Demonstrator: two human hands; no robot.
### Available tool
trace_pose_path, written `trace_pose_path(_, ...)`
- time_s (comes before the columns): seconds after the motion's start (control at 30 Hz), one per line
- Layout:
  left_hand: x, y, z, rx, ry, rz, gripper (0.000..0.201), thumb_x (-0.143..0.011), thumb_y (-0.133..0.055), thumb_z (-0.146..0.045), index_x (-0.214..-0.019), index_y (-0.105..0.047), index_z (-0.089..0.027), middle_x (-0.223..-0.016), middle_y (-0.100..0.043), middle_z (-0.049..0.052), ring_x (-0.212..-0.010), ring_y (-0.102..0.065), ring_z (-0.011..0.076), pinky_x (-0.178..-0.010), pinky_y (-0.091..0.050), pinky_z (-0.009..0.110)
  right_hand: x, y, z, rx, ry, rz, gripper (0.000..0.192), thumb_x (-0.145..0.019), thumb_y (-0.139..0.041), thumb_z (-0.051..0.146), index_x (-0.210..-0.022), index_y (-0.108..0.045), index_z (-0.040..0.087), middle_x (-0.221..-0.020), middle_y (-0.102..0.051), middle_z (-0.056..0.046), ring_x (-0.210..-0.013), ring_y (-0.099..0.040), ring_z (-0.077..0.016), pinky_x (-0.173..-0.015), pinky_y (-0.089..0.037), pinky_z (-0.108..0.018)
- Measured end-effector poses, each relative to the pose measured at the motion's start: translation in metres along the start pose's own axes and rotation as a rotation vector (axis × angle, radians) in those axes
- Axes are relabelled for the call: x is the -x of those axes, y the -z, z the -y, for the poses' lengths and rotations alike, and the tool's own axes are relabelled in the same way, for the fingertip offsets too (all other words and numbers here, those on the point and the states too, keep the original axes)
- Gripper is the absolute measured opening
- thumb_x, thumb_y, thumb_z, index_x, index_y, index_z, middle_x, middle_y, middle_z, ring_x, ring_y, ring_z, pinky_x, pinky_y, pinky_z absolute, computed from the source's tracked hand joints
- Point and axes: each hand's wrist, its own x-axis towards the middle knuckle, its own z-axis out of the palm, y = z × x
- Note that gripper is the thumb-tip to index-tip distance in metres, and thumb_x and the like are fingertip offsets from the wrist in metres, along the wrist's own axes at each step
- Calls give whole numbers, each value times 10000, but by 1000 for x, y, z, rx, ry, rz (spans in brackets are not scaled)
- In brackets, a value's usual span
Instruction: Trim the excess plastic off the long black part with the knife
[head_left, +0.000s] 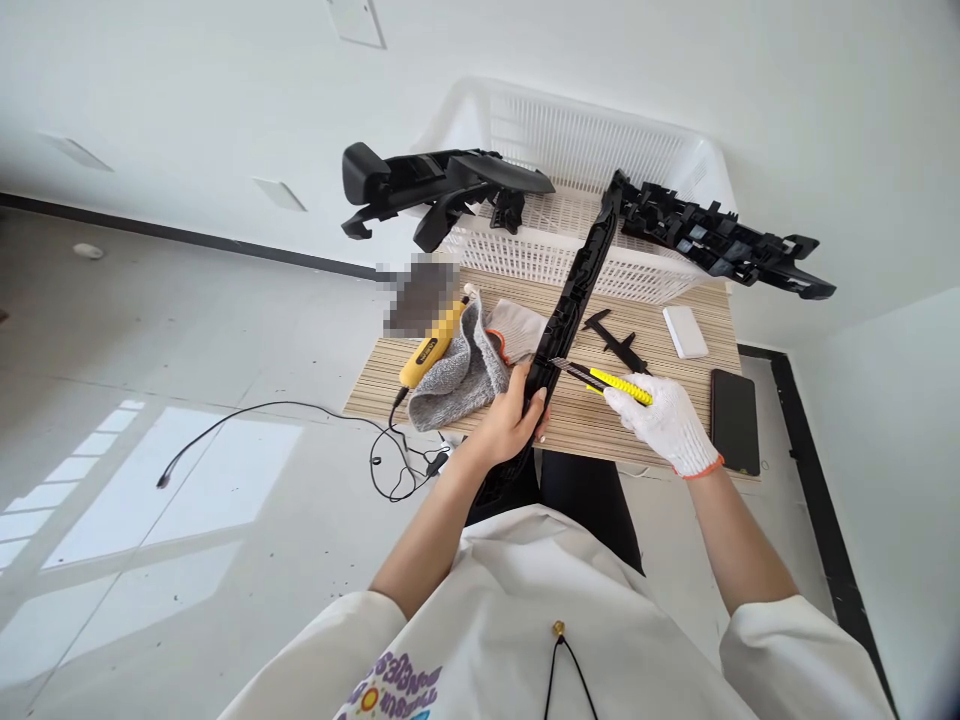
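Wooden table (675, 385): left hand (510, 420) grips black strip (577, 285); right hand (667, 420), yellow knife (611, 382).

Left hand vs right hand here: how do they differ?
The left hand is bare; the right hand wears a white knit glove with an orange cuff. The left hand's grip wraps the long black plastic trim strip; the right hand holds a yellow utility knife, blade at the strip. Both are closed on something above the striped wooden table.

A striped wooden table (675, 415) bears a white basket (570, 262); grey cloth (457, 375); black phone (735, 420); white block (685, 331).
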Motion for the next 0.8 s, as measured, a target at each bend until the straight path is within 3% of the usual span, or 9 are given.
trace_pose_path(0.23,0,1,0,-104,-31,50,399,-1079,-359,-490,-1344,-346,-192,-721,-570,-32,-559,-554,152,-619,-498,312,17,0,22,404,99,-218,454,-941,-554,603,-1095,-793,249,-807,-779,-56,-662,-685,-224,-571,-358,-302)
trace_pose_path(0.5,0,1,-5,-153,-16,50,324,-1082,-339,-400,-1326,-343,-189,-718,-572,-39,-572,-567,151,-642,-505,300,13,-4,23,402,111,-225,426,-949,-560,586,-1065,-803,255,-819,-788,-48,-685,-701,-217,-583,-368,-293)
trace_pose_path(0.63,0,-3,-15,-272,-7,145,351,-1076,-349,-357,-1374,-337,-172,-682,-580,-52,-595,-602,168,-707,-510,309,8,-6,33,382,88,-281,454,-945,-551,592,-1091,-802,244,-801,-783,-58,-687,-707,-228,-579,-371,-300)
trace_pose_path(0.8,1,-7,-15,-253,-9,108,339,-1078,-335,-364,-1359,-344,-175,-695,-597,-42,-627,-640,178,-732,-530,317,8,10,37,300,42,-355,464,-939,-559,592,-1116,-803,239,-807,-783,-61,-698,-701,-215,-581,-407,-287)
